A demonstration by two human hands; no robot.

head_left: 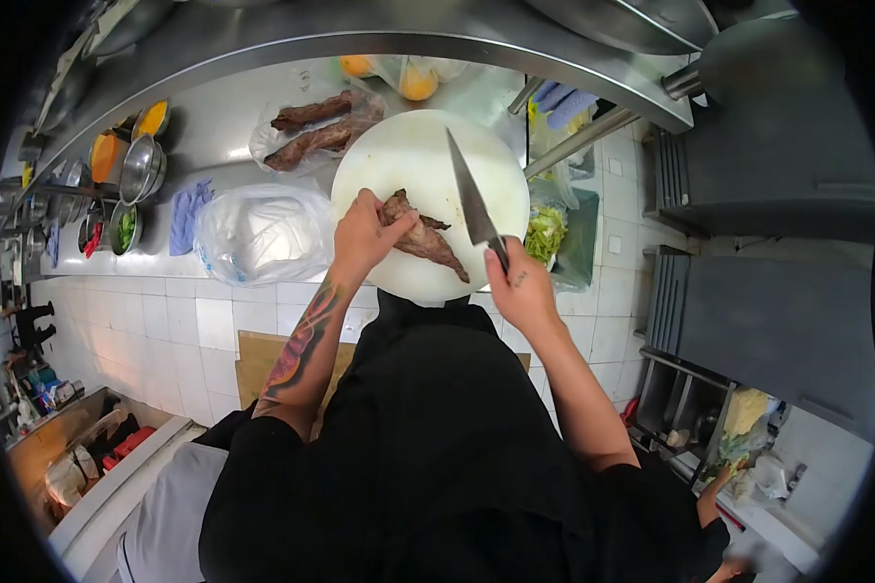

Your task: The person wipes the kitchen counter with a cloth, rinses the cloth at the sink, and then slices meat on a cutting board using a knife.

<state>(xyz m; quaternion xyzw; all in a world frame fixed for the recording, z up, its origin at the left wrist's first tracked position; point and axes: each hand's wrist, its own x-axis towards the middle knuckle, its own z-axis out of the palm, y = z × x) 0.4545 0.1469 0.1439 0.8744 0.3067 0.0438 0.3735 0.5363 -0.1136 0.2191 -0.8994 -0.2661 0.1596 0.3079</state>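
Left hand [365, 233]: fingers closed on a piece of browned meat [420, 243], which lies near the middle-lower part of the round white board [379, 146]. Right hand [523, 285]: fingers wrapped round the handle of a knife [470, 194], blade over the board right of the meat, apart from it, tip pointing away from the person. Can't tell if blade rests on the board. Board sits on the metal tabletop [226, 126]; clear bag with more meat [311, 136] beyond it to the left, whitish plastic bag [262, 233] just left, green leaves [544, 233] just right. Judgement on doing it well: left fingertips curled back and thumb tucked away from the edge, meat pressed flat so it can't roll, blade kept clear while the left hand adjusts its grip
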